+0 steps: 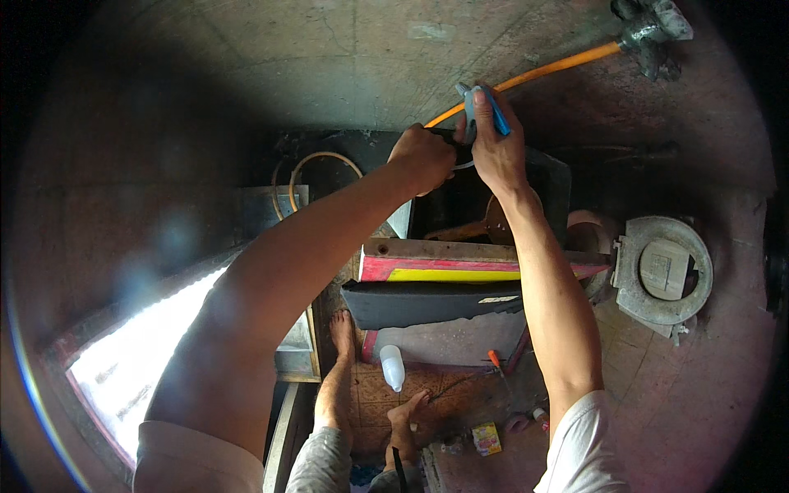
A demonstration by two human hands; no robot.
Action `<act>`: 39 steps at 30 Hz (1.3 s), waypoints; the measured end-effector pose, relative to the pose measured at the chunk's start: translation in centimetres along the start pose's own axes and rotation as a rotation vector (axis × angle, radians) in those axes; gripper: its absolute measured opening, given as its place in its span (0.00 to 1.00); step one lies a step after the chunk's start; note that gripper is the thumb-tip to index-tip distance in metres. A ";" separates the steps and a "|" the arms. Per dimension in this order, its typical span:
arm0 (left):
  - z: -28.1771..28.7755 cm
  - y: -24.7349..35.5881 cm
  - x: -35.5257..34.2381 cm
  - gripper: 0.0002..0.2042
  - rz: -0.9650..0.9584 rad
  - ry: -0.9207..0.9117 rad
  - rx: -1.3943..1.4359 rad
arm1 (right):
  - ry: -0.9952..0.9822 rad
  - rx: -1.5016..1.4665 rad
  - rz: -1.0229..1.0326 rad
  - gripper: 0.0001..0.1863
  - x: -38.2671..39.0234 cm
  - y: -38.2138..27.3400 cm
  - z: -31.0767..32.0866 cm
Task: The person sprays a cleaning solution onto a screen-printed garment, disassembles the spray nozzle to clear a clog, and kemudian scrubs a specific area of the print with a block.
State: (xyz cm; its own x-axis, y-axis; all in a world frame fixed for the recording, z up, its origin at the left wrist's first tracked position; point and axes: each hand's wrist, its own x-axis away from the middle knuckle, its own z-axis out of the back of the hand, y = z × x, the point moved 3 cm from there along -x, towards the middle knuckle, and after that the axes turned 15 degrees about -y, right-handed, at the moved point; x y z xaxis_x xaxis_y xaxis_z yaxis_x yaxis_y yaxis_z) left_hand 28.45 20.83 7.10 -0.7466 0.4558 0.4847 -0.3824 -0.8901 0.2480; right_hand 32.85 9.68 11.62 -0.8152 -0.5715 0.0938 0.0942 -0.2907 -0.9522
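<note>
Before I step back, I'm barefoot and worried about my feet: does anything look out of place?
Yes: the orange-handled screwdriver lies loose by the lower edge of the grey panel, to the right of your bare right foot, where a step might land on it.

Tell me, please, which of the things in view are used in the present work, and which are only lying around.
Apparently in use:
blue-and-grey tool, gripped in the right hand
orange hose, running toward the left hand

Apparently just lying around:
white bottle
orange-handled screwdriver
yellow packet
</note>
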 end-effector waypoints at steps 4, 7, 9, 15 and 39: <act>0.0 0.2 -0.1 0.17 -0.003 0.006 -0.005 | 0.092 -0.024 0.108 0.26 -0.3 0.8 -0.4; -0.3 -0.2 -0.1 0.15 0.046 -0.012 -0.007 | 0.060 0.015 0.051 0.27 -0.4 0.7 -0.4; 0.1 0.5 -0.2 0.14 0.059 -0.015 0.014 | 0.145 0.085 0.098 0.27 -0.5 1.4 0.1; 0.0 0.0 -0.3 0.14 0.047 -0.023 0.071 | 0.092 -0.067 -0.081 0.28 -0.7 0.6 0.2; 0.4 0.2 0.1 0.15 0.047 -0.005 0.015 | 0.093 -0.112 -0.051 0.27 -0.5 0.0 0.8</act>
State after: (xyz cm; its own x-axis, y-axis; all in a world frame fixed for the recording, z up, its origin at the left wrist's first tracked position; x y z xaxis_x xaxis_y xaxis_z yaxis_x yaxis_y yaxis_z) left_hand 28.49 20.72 7.52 -0.7609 0.4135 0.5001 -0.3386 -0.9104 0.2376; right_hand 33.69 9.33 11.79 -0.8670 -0.4835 0.1204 -0.0086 -0.2271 -0.9738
